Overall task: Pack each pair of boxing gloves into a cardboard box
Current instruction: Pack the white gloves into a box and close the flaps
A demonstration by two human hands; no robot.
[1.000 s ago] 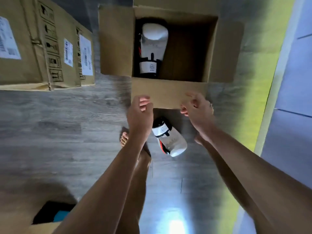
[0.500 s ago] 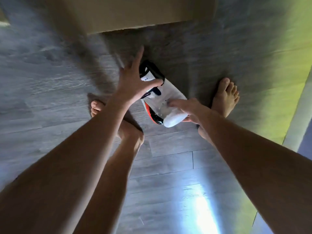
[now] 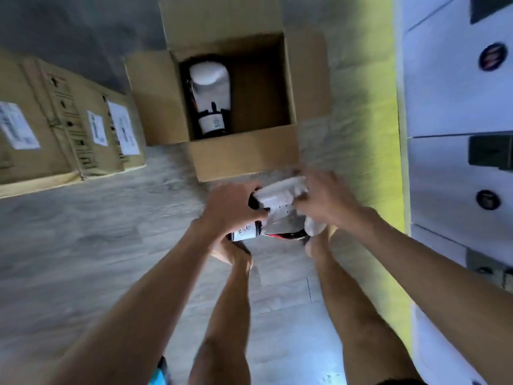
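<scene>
hands: left hand (image 3: pixel 233 207) and right hand (image 3: pixel 324 201) both gripping loose glove (image 3: pixel 280 201), just in front of open box (image 3: pixel 244 159)
packed glove (image 3: pixel 211 95): lying inside box, left side
risk: snagging on box's near edge, dropping short

Near open cardboard box (image 3: pixel 244 159), left hand (image 3: pixel 233 208) and right hand (image 3: pixel 326 201) hold white glove (image 3: pixel 280 197); second glove (image 3: pixel 211 95) inside box.

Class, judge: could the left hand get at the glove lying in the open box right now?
Probably not yet: the left hand and right hand grip the second glove. The open box leaves the packed glove uncovered, so the way looks free.
</scene>
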